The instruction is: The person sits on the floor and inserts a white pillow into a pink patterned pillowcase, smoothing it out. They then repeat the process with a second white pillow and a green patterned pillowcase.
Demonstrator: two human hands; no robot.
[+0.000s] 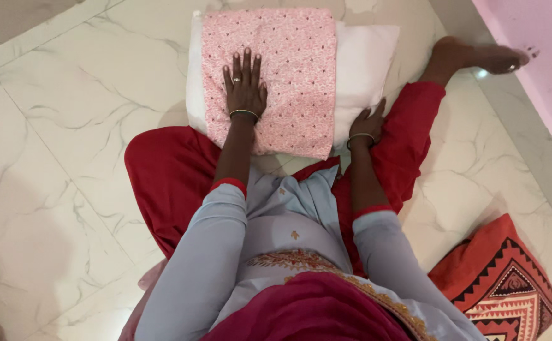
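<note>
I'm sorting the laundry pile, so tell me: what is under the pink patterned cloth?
A white pillow lies under the pink patterned cloth, showing at both side edges. The left hand presses flat on the cloth. The pillow's middle is covered, so anything between cannot be seen.

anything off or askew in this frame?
Slightly. The pink cover lies on the white pillow off-centre, leaving the pillow's right side bare. Left hand presses flat on the cover; right hand rests at the pillow's edge. No damage visible.

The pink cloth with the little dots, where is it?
In the head view, the pink cloth lies at top centre on the white pillow, with the left hand flat on it.
</note>
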